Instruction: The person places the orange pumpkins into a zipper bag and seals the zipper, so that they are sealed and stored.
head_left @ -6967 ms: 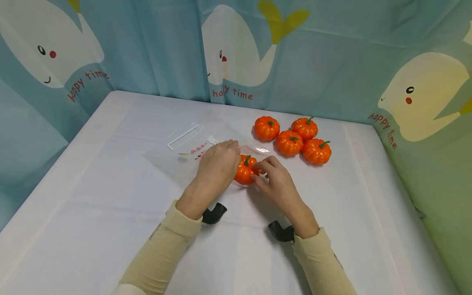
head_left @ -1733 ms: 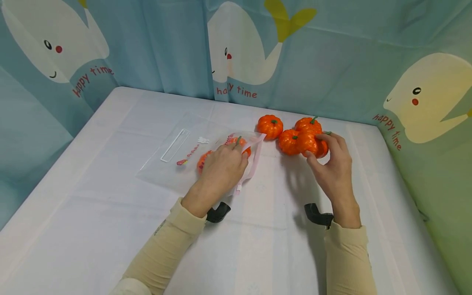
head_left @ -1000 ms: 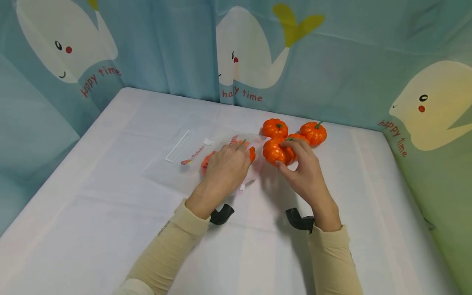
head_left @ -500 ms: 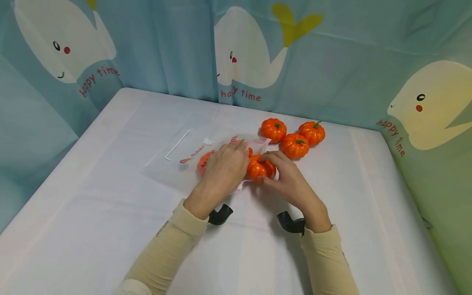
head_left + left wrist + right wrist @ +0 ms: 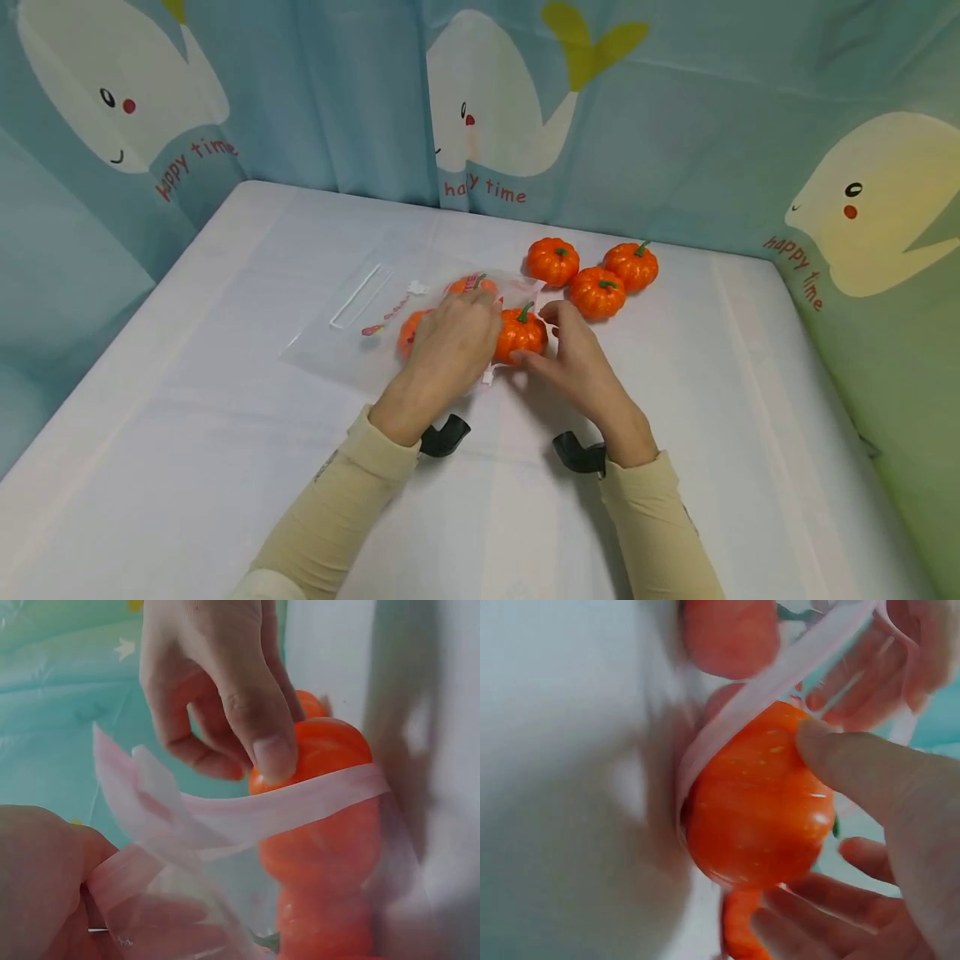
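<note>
at the far left, a blue curtain (image 5: 300,100) printed with a white whale (image 5: 142,75) is hung behind a table (image 5: 187,400) covered in white. on the table a clear bag (image 5: 352,354) is laid flat, marked with a white-outlined strip (image 5: 362,296) and small coloured prints. inside the bag two orange pumpkins are seen through the film, one (image 5: 409,333) nearer and one (image 5: 468,283) farther back. next, the bag's pink-edged mouth is pinched by the left hand (image 5: 450,333), its cuff formed by a cream sleeve (image 5: 337,492); a white slider (image 5: 487,377) is seen at the edge. just to the right, a third pumpkin (image 5: 522,339) with a green stem is set in the mouth, its inner part covered by film and the pink rim passed across it. this pumpkin is touched by the thumb of the right hand (image 5: 573,358), whose fingers are loosely bent and held apart from the thumb; whether it is also touched by the fingertips cannot be told. farther back, three more pumpkins (image 5: 597,293) are clustered on the table, and at the far right another whale (image 5: 877,208) is printed.
</note>
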{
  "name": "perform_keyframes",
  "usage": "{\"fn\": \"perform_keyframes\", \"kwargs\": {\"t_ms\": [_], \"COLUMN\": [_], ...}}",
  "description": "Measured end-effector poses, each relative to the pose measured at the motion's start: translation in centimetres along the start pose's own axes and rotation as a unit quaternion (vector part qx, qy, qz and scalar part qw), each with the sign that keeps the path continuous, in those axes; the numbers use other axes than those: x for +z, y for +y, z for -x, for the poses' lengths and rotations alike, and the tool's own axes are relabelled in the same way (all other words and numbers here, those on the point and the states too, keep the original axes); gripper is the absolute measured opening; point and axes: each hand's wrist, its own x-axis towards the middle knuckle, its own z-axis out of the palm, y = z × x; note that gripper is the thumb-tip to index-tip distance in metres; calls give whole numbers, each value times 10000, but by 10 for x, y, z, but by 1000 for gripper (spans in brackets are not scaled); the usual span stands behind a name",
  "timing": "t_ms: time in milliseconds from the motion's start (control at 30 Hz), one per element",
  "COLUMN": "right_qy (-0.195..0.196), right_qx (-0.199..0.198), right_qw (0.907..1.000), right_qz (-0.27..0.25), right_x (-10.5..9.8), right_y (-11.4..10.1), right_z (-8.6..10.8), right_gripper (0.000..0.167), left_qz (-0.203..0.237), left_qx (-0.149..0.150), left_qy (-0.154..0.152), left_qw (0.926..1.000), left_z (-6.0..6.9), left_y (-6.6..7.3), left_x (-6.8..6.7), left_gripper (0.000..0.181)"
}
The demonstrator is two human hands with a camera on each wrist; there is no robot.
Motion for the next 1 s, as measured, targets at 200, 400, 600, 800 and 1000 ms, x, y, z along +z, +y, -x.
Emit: {"fn": "perform_keyframes", "kwargs": {"t_ms": [200,400,600,800,1000], "right_qy": [-536,-806,-618,-491,-921], "right_qx": [98,94,-91,-226,-265], "right_qw": [9985,9967,9980,9984,9948], "right_qz": [-40,-28,99,161,-355], "right_x": [-12,-14,4,9,6], "right_y": [-2,-5,-6,-6,-5], "right_z": [4,3,0,-2,0], "right_gripper": [26,14,14,16,7], "left_qz": [54,-32,-186,-318,-141], "left_qx": [31,95,170,130,-129], "left_qy": [27,-7,-47,-106,-236], "left_qw": [10000,9999,9997,9994,9995], "left_z": [0,-1,3,2,2], "left_y": [-1,1,2,4,4], "left_x": [0,0,0,-5,-8], "left_gripper": [28,30,27,28,32]}}
